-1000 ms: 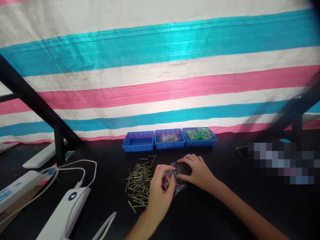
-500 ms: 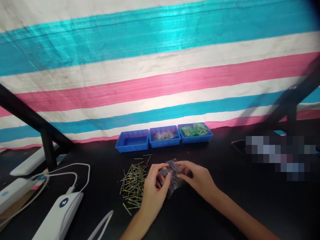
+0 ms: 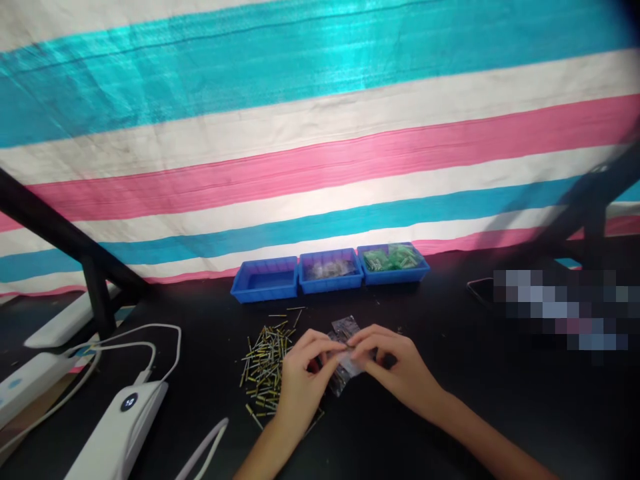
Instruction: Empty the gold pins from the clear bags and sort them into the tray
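Note:
My left hand [image 3: 306, 373] and my right hand [image 3: 395, 357] meet fingertip to fingertip in the middle of the table. Each is closed in a pinch on a small clear plastic bag [image 3: 353, 364], which shows whitish between them. Crumpled clear plastic with dark patches [image 3: 346, 325] lies directly under and behind the fingers; whether it is one bag or several I cannot tell. Beside my left hand spreads a loose pile of thin metal pins with yellow sections [image 3: 266, 363]. My left hand and wrist hide part of this pile.
Three blue trays stand in a row at the back: a bare one [image 3: 265, 297], one with clear bags [image 3: 330, 289], one with green packets [image 3: 395, 277]. White power bank [image 3: 117, 433] and cables lie left. A phone [image 3: 481, 288] is at right, before a striped sheet [image 3: 320, 160].
My fingertips have come together over the plastic, the right hand turning inward. A whitish piece of bag now shows between them. A few pins have become visible below my left wrist.

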The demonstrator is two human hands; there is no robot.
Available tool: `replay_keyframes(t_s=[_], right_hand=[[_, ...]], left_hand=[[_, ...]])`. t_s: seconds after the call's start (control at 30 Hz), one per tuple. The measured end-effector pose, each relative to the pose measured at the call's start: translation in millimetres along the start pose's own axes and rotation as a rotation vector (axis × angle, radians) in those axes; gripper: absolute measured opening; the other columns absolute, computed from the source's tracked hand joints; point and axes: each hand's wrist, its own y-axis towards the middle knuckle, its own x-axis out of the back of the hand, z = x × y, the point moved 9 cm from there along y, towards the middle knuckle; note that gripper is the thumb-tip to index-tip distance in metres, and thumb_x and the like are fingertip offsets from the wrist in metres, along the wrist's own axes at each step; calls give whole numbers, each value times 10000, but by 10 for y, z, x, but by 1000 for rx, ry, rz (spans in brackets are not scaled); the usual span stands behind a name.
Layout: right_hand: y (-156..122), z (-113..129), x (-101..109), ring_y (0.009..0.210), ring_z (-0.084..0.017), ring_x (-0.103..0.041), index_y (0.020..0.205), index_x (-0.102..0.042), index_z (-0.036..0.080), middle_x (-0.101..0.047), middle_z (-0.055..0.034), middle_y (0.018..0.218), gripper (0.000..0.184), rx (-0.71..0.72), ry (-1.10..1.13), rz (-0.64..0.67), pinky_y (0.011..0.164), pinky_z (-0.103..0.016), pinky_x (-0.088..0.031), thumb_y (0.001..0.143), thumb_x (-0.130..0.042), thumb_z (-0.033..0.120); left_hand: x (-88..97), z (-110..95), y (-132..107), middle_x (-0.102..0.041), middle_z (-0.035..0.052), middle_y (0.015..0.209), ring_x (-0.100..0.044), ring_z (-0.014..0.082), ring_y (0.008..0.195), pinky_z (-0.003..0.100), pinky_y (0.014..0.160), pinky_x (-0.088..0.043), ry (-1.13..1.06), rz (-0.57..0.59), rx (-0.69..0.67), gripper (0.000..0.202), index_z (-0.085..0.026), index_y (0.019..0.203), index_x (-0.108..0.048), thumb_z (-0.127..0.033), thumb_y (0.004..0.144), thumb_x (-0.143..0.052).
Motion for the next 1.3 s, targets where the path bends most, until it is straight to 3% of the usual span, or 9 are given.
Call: replay_keyframes(t_s=[0.3, 0.43, 0.6, 1.0, 1.17, 1.3], right_hand=[[-1, -62, 131, 748, -134, -547, 604, -690, 218, -560, -44, 968, 229, 44, -8, -132, 538, -217, -444, 725, -557, 76], [-8, -39, 120, 747, -138, -545, 591, -698, 235, -547, -43, 984, 229, 66, -9, -135, 574, -244, -483, 746, -574, 122], [-29, 10, 78, 763, -127, -544, 581, -705, 235, -530, -41, 1013, 261, 112, -10, -110, 651, -255, -499, 748, -577, 81], [-35, 8, 77, 736, -127, -553, 595, -651, 199, -556, -51, 999, 186, 47, 0, -121, 525, -217, -435, 743, -571, 121], [-11, -62, 77, 629, -112, -554, 718, -642, 205, -629, -13, 776, 35, -68, -39, -101, 486, -197, -408, 735, -626, 231], [-14, -135, 11, 597, -118, -585, 765, -654, 209, -653, 6, 679, 108, -143, -12, -57, 494, -199, -421, 762, -607, 307]], left_hand=[[94, -69, -17, -523, 42, 976, -465, 46, 525, 187, 457, -422, 43, -88, -66, 116, -214, 738, -702, -147, 733, -607], [118, -59, -30, -504, 45, 1017, -484, 48, 539, 197, 462, -430, 46, -107, -53, 136, -231, 786, -705, -150, 739, -606], [178, -129, -62, -513, 36, 999, -455, 44, 536, 203, 481, -425, 64, -171, -110, 142, -234, 715, -711, -152, 752, -601], [128, -94, -36, -504, 43, 1024, -466, 41, 535, 200, 469, -433, 39, -127, -83, 73, -227, 732, -708, -191, 730, -645], [98, -78, -32, -519, 47, 987, -485, 53, 537, 202, 466, -424, 42, -103, -29, 81, -202, 723, -693, -243, 746, -628], [86, -49, -19, -542, 50, 938, -468, 52, 519, 196, 458, -404, 62, -94, 20, 180, -168, 659, -662, -282, 775, -585]])
